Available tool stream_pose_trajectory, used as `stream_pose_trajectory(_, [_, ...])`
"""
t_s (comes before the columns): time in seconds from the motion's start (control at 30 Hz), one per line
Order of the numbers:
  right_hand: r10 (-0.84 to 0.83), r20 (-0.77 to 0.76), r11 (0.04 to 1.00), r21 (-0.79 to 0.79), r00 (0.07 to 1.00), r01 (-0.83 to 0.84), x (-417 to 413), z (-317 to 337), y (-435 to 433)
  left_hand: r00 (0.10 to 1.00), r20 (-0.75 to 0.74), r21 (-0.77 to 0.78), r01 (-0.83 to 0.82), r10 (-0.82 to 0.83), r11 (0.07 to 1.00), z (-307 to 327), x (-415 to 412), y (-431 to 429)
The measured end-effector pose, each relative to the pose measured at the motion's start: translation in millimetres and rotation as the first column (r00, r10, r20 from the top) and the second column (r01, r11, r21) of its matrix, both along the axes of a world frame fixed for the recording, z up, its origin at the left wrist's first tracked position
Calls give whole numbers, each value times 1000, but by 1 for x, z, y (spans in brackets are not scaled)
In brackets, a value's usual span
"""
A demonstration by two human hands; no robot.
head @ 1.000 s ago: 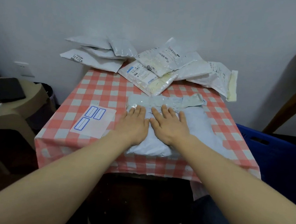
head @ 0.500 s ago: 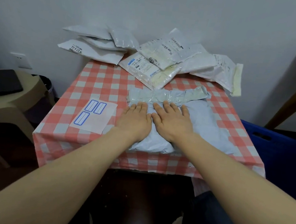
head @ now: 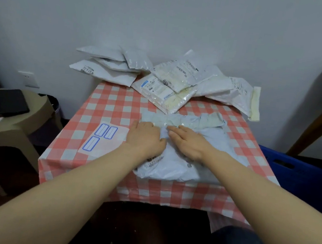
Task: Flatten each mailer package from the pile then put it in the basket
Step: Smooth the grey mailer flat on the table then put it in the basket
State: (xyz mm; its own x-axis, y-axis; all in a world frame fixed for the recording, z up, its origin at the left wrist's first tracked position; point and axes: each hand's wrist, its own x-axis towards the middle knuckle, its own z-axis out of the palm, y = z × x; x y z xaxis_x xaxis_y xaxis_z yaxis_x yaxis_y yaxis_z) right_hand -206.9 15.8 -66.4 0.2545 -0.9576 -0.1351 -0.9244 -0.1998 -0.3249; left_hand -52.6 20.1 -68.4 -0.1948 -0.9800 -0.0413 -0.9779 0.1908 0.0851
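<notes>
While both palms press down on the grey mailer [head: 171, 166], which lies at the near right of the checked table [head: 102, 103], the left hand [head: 144, 139] and right hand [head: 190, 145] have crept from the mailer's middle toward the folded flap [head: 186, 120] on its far side. A strip of print by the left wrist is now uncovered. Fingers of both hands lie straight and close together, flat on the plastic and gripping nothing; the thumbs nearly meet over a raised crease. This shift suggests air is being pushed toward the flap, so flattening is under way but probably unfinished, since the near end looks puffed. The pile [head: 172, 83] of mailers waits along the table's far edge, a label sheet [head: 102, 139] lies at the table's near left, and the blue basket [head: 294, 171] stands just off the table's right side, its contents hidden.
</notes>
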Motion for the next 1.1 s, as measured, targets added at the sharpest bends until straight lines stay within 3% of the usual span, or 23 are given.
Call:
stream_pose_trajectory(0.03, [-21, 33, 997, -74, 999, 23, -7, 6, -4, 1000, -5, -72, -2, 2, 997, 7, -2, -5])
stream_pose_trajectory(0.1, [-114, -76, 977, -189, 991, 98, -24, 13, -11, 997, -72, -108, 30, -38, 994, 15, -10, -14])
stream_pose_trajectory(0.17, [-179, -195, 981, -103, 964, 162, -35, 11, -11, 992, -96, 1, 87, -86, 996, 14, -23, -19])
stream_pose_trajectory(0.27, [-199, -252, 975, 50, 947, 218, -41, -3, -10, 993, -82, 187, 100, -86, 977, -1, -33, -26])
stream_pose_trajectory(0.53, [-221, -257, 973, 7, 941, 230, -41, -16, -12, 995, -72, 216, 76, -62, 973, -13, -36, -29])
stream_pose_trajectory(0.73, [-232, -227, 970, 15, 946, 241, -42, -15, -15, 994, -92, 203, 81, -64, 976, -13, -37, -29])
stream_pose_trajectory(0.83, [-220, 0, 973, 73, 976, 219, -51, -14, -15, 976, -216, 184, 69, -28, 980, -2, -31, -23])
stream_pose_trajectory(0.9, [-296, 180, 952, -27, 938, 305, -61, -6, -16, 959, -278, 146, -18, 59, 989, 9, -20, -21])
stream_pose_trajectory(0.97, [-449, 53, 880, -145, 892, 452, -75, 1, -15, 945, -274, 201, -124, 177, 972, 12, -10, -20])
stream_pose_trajectory(1.03, [-549, -92, 835, -93, 831, 542, -84, 3, -11, 931, -249, 285, -193, 267, 939, 8, -6, -19])
stream_pose_trajectory(1.1, [-563, -2, 826, 20, 827, 563, -82, 3, -8, 910, -297, 295, -200, 289, 934, 4, -7, -14])
